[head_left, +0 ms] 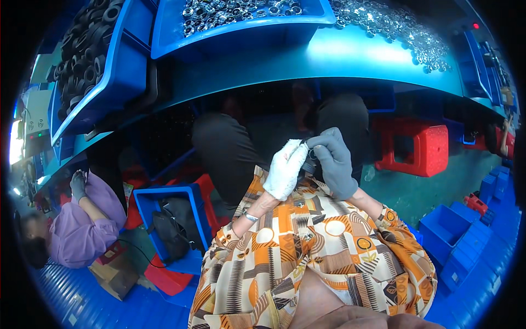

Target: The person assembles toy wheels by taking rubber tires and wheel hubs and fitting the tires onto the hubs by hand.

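Here, a small dark part (308,162) is being held between two gloved hands, close in front of the person's body and above the lap. It is mostly hidden by the gloves, so its shape, its long axis and which way it is pointing cannot be told.

The left hand (286,169) is being worn in a white cloth glove. Its fingers are being curled in, and its fingertips are being pressed against the small dark part from the left. The right hand (334,162) is being worn in a grey knit glove. Its fingers are being bent down over the part from the right and from above. Both hands are being closed tight around the part, with no gap being shown between them. The two gloves are touching each other.

A silver bracelet (251,217) is being worn on the left wrist. Sleeves with an orange, white and brown pattern (307,252) are being worn on both arms.

Further up, a long teal workbench (350,57) is being used to hold a blue plastic tray of shiny metal rings (241,11), a loose pile of the same rings (394,27), and a blue bin of black rubber rings (87,38). A red plastic stool (419,145) is standing on the floor to the right. To the left, another person in a purple top (82,225) is sitting low down.
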A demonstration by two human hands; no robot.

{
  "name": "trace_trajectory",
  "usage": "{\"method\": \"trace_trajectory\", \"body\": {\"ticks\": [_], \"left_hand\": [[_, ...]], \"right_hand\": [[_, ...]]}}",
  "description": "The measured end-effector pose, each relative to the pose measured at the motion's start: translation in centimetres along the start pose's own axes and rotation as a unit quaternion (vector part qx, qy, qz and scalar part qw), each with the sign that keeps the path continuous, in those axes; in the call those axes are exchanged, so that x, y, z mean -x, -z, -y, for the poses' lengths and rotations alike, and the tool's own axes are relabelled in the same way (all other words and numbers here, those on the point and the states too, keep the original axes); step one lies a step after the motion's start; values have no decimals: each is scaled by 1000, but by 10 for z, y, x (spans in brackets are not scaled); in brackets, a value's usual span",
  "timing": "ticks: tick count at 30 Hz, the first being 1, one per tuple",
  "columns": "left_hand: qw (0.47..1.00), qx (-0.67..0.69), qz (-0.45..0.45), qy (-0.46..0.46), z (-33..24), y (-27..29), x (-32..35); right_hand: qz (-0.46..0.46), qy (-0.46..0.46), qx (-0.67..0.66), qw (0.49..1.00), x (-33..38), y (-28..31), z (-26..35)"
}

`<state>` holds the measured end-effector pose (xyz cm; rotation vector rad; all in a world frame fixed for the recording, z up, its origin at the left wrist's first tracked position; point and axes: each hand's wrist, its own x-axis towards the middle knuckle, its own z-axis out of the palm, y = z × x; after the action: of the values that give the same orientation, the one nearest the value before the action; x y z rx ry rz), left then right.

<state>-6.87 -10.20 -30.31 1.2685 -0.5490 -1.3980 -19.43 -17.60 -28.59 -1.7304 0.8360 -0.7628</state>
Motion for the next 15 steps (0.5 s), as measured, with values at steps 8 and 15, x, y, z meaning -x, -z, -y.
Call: {"method": "trace_trajectory", "body": {"ticks": [8,15], "left_hand": [[994,-109,-4,-31,-7,-4,4],[994,-106,-6,-27,1,7,16]], "right_hand": [[-24,28,-13,999,2,0,-4],[104,-5,-49,993,3,11,-3]]}}
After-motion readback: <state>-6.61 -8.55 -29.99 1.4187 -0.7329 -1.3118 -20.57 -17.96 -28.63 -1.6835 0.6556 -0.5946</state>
